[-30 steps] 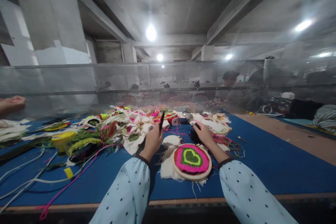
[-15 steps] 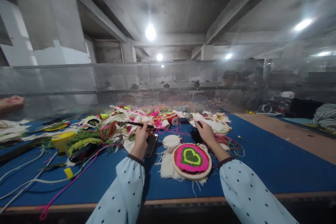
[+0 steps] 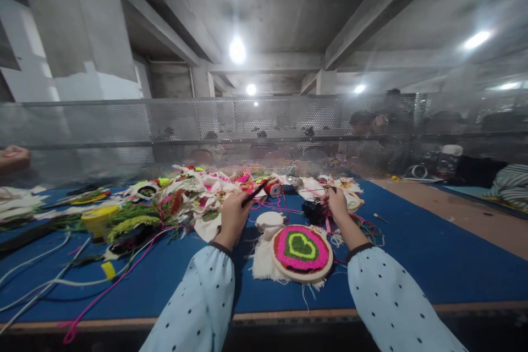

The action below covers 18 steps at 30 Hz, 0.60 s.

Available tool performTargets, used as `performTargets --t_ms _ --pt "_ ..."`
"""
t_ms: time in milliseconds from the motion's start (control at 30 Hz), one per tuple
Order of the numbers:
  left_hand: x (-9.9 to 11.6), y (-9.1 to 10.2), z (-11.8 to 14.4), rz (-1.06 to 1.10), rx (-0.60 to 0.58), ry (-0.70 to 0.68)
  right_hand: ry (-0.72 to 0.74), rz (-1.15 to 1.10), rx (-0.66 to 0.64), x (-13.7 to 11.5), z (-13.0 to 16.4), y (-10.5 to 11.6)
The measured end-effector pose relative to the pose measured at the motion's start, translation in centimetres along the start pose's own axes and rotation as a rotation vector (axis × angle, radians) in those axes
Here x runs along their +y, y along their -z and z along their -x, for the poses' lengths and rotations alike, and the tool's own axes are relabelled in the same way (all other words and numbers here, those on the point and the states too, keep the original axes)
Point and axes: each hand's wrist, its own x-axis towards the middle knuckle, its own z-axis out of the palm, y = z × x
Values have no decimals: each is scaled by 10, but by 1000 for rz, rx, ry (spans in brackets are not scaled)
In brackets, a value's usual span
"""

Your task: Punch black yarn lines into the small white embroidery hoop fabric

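Note:
My left hand (image 3: 234, 217) is closed around a slim dark tool (image 3: 254, 192) that slants up to the right; its exact kind is hard to make out. My right hand (image 3: 337, 208) pinches a strand of black yarn, above a loose black yarn bundle (image 3: 312, 212). Between my forearms lies a round wooden embroidery hoop (image 3: 287, 274), with a green and yellow heart (image 3: 301, 246) on bright pink loops inside it. Its cream cloth (image 3: 263, 264) has frayed edges. A small hoop with white cloth (image 3: 269, 221) rests just behind it.
Cloth scraps and yarn (image 3: 223, 179) are heaped along the back, near a metal bowl (image 3: 292, 182) and a red spool (image 3: 273, 190). A yellow tub (image 3: 100, 223) and white cords (image 3: 61, 281) lie left. A perforated screen (image 3: 256, 137) stands behind. Another person's hand (image 3: 14, 159) shows far left.
My left hand has moved right and tilted the dark tool upward. My right hand has shifted slightly right, drawing the black yarn along. The phone beside my left hand no longer shows.

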Motion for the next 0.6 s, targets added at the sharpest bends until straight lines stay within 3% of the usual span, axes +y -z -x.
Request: performTargets --t_ms 100,233,367,433,600 --pt "2 -2 3 -68 -73 -125 -131 -229 58 -4 -8 11" --pt "-1 -8 4 -60 -138 -117 -151 -344 102 -8 -16 24" --pt "-2 -12 6 -20 -178 -108 -160 -395 57 -10 -8 15" --pt "1 -13 7 -13 -192 -107 -221 -387 -109 -12 5 2" --pt "8 -13 10 23 -217 -132 -396 -325 -822 -17 52 -25"
